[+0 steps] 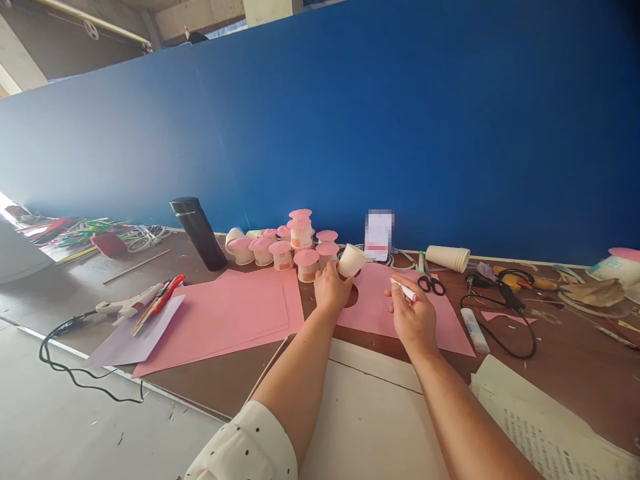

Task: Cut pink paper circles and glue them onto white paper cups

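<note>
My left hand (pixel 330 285) is closed around a small white paper cup (pixel 351 260), held tilted just above a pink paper sheet (pixel 375 303). My right hand (pixel 413 313) grips a white pen with a pink tip (pixel 406 291) over the same sheet. A round hole (pixel 351 297) is cut out of the pink sheet beside my left hand. Behind the hands stands a cluster of several small cups topped with pink paper discs (pixel 290 247).
A black flask (pixel 198 233), a larger stack of pink sheets (pixel 230 313), a glue gun (pixel 131 305) with its black cable, scissors (pixel 431 281), a stack of white cups lying sideways (pixel 449 257), a glue stick (pixel 474 330) and cables lie on the brown table. A blue partition (pixel 400 133) stands behind.
</note>
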`<state>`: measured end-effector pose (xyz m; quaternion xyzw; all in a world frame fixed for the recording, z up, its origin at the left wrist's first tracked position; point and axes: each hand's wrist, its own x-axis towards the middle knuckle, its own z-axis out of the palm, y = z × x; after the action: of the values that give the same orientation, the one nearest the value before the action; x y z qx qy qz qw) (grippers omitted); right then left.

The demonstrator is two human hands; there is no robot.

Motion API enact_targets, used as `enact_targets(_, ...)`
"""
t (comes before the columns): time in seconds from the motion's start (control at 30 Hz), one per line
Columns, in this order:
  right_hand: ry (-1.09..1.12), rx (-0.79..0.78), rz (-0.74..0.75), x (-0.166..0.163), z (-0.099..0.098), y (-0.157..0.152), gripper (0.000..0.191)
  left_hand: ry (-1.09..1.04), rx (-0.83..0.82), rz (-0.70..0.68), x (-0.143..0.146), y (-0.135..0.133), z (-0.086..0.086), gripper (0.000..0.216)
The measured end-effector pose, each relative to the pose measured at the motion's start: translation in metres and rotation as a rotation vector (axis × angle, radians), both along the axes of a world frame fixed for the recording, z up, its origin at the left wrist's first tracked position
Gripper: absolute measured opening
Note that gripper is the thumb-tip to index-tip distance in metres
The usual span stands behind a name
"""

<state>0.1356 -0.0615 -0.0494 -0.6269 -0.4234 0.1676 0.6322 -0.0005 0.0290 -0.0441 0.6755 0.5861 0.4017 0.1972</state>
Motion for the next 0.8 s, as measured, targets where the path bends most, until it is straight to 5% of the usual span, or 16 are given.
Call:
enact_targets(0.27,0.010,0.065,-0.085,0.005,0.008,-0.004,0.042,-0.436,-0.012,-0.232,-0.007,-0.008,0.007,0.044)
enact_targets(0.47,0.045,0.240,-0.143,0.012,0.019,-0.013,0.044,-0.638,-0.230,-0.515,-0.010,-0.017,0.014,0.048)
enact_targets(0.6,0.049,0.211,-0.067,0.011,0.021,-0.015,0.045,-0.778,-0.377,-0.773,-0.011,-0.017,0.013,0.056)
enact_targets(0.8,0.006,0.152,-0.063,0.004,0.023,-0.016,0.036,-0.855,-0.447,-0.749,-0.010,-0.019,0.014,0.064)
